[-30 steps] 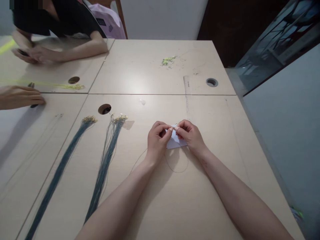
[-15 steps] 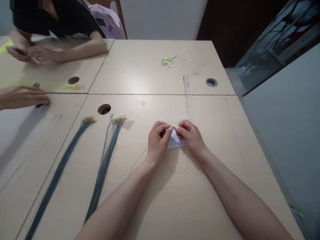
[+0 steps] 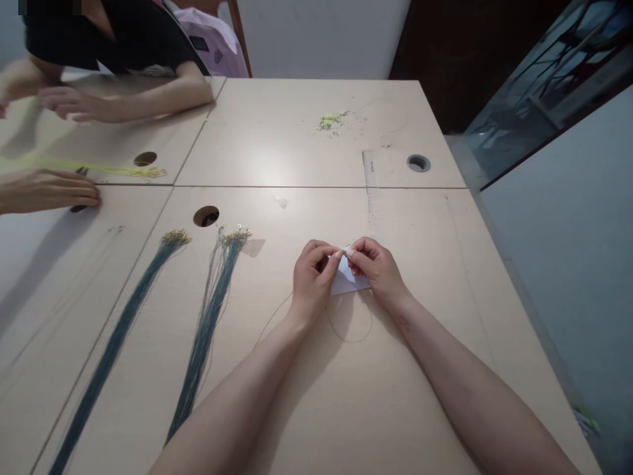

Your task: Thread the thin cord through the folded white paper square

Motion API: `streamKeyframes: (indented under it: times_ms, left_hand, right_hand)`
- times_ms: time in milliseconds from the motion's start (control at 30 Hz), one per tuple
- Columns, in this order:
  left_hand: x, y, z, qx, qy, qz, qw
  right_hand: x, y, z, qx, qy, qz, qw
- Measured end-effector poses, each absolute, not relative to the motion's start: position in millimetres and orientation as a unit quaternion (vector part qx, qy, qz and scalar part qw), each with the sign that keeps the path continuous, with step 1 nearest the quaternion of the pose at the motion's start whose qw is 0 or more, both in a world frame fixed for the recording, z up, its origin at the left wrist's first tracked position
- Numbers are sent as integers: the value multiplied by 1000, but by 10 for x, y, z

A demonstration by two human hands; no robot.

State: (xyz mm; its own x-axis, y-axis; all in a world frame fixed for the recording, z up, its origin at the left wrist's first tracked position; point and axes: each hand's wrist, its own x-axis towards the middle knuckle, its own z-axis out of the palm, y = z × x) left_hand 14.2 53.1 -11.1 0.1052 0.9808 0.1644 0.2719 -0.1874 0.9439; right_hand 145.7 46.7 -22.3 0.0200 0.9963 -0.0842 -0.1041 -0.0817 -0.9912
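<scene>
My left hand [image 3: 315, 277] and my right hand [image 3: 378, 267] meet fingertip to fingertip above the table. Each is closed in a pinch on a thin thread [image 3: 349, 342], which hangs in a loop below them and also runs off to the left behind my left forearm. The exact spot between the fingertips is too small to make out. Under my hands lies a white piece of paper [image 3: 349, 282], partly covered by them. To the left rest two bundles of dark blue-green threads [image 3: 119, 333] [image 3: 205, 336] with small gold hook-like ends [image 3: 237, 234].
A clear ruler [image 3: 368, 178] lies beyond my hands, near yellow-green scraps [image 3: 332, 121]. Cable holes [image 3: 206, 216] [image 3: 419, 163] open in the tabletop. At left, a co-worker's hand [image 3: 49, 190] is beside yellow threads [image 3: 119, 169]; another person's forearm [image 3: 158, 105] rests farther back.
My hands keep the same pinch and place. Across the table, the other person's hands have moved apart, one going left. The co-worker's hand at left has shifted slightly.
</scene>
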Motion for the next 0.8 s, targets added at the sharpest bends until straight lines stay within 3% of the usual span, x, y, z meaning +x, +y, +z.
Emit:
streamKeyframes:
  times_ms: [800]
  left_hand:
    - [131,540,-121,626,507,446,391]
  right_hand:
    - [1460,466,-211,-516,-466,520,496]
